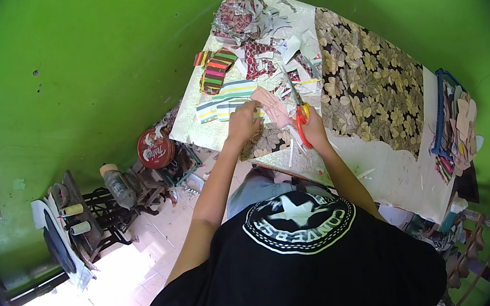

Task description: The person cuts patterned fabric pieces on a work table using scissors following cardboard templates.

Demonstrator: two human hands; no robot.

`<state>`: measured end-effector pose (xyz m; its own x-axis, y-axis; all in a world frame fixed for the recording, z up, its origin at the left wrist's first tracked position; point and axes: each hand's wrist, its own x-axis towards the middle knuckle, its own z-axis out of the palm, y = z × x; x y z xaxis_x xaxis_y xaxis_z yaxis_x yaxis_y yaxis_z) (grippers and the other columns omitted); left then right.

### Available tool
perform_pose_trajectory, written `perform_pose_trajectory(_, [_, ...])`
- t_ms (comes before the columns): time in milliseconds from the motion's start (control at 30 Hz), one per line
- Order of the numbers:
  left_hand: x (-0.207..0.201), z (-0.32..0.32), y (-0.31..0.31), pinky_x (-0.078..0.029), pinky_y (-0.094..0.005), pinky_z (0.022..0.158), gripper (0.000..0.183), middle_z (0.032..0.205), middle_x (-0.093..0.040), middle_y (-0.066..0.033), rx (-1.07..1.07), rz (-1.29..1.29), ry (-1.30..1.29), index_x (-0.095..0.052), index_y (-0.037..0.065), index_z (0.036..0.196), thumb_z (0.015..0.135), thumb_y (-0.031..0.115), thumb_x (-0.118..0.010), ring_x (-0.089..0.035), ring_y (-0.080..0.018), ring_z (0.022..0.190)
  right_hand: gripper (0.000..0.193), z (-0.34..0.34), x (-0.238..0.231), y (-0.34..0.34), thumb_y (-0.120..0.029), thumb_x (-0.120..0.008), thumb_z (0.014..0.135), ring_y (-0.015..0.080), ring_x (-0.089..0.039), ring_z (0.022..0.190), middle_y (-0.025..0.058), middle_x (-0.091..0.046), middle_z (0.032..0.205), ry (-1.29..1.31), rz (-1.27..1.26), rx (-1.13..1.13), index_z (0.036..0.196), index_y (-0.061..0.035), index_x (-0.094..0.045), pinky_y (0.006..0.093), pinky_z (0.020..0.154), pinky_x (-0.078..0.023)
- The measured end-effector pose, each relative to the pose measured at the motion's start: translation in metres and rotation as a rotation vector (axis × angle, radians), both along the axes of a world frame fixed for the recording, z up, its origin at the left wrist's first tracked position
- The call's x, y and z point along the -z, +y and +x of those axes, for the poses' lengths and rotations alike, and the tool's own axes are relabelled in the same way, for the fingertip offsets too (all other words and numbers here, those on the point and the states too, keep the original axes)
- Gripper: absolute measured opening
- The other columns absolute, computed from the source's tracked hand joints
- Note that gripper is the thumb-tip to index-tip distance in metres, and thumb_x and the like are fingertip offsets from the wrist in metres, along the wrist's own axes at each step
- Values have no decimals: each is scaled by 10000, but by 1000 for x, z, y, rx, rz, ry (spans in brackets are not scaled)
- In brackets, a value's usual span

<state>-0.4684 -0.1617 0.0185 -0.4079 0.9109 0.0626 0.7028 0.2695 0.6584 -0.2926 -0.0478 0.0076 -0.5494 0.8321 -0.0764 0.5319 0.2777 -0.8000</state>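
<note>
My right hand grips a pair of scissors by the red and yellow handles, the blades pointing away from me over the table. My left hand is closed at the left edge of a pink piece of fabric, its fingertips partly hidden. Just beyond that hand lie striped pieces in white, blue and yellow. Farther off are dark pieces with bright stripes and red patterned scraps. Under my left wrist area, a leaf-patterned piece lies near the table's front edge.
A large black and tan leaf-patterned cloth covers the table's right part. A bundle of scraps sits at the far corner. A blue rack with cut pieces stands at the right. Left of the table are a round red tin and thread spools.
</note>
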Motion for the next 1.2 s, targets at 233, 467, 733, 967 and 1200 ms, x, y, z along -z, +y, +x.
perform_pose_trajectory(233, [13,10,19,-420,-418,720,467,990,-506,-106,-66,-84,110,-458,109,1063,653,186,-668,-521,-304,864,366,-22,18,-1,-62,-640,644,295,-581,676,158,-567,775,-48,17,39,959,19,-472,343,593,-457])
perform_pose_trajectory(467, [9,17,22,-436,-404,674,588,988,-503,-121,-82,-36,208,-410,98,1137,629,196,-688,-533,-311,831,323,-14,16,5,-30,-614,671,231,-578,678,130,-552,764,51,-73,50,952,19,-463,323,586,-456])
perform_pose_trajectory(733, [-14,58,40,-361,-425,811,701,1179,-346,-165,-137,149,157,-284,80,1269,663,146,-631,-416,-328,1014,379,20,-14,20,-80,-621,701,255,-574,695,153,-571,784,203,-26,72,1032,15,-461,331,612,-439])
perform_pose_trajectory(967, [-11,133,72,-294,-421,897,703,1131,-365,-213,-94,351,11,-267,7,1253,661,124,-628,-365,-356,1053,290,96,-21,49,-105,-583,742,319,-557,720,182,-556,771,236,10,126,969,3,-436,357,620,-426])
perform_pose_trajectory(1200, [14,192,94,-333,-407,861,699,1049,-411,-238,-193,223,-179,-242,-53,1226,682,157,-627,-418,-361,974,222,198,-1,88,-10,-541,754,151,-540,694,82,-552,819,417,-209,207,943,-27,-426,259,616,-438])
